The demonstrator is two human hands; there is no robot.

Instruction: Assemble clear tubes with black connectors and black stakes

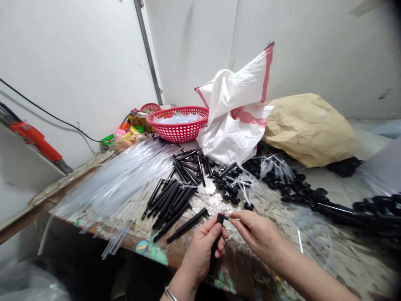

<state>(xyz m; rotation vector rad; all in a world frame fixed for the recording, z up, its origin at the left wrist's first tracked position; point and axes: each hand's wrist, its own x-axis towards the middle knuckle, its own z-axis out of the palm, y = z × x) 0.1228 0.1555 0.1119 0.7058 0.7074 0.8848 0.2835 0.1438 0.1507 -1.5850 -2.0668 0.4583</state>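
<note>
One black tube point(214, 249), clasped in the left hand point(204, 243) by the tabletop's point(351, 251) near edge, points forward, long axis leaning slightly right, while the right hand point(257, 230) pinches a small dark piece point(227, 217) at its far end.

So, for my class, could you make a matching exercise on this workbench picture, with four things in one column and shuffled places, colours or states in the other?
Things
1. Left hand
2. Perforated plastic basket
3. Crumpled paper
4. Thin plastic tubes

Descriptions
A. Brown, to the right of the white sack
B. Transparent, lying in a long bundle
C. Closed around a black tube
D. Red, with rows of holes

Right pairs: 1-C, 2-D, 3-A, 4-B
</note>
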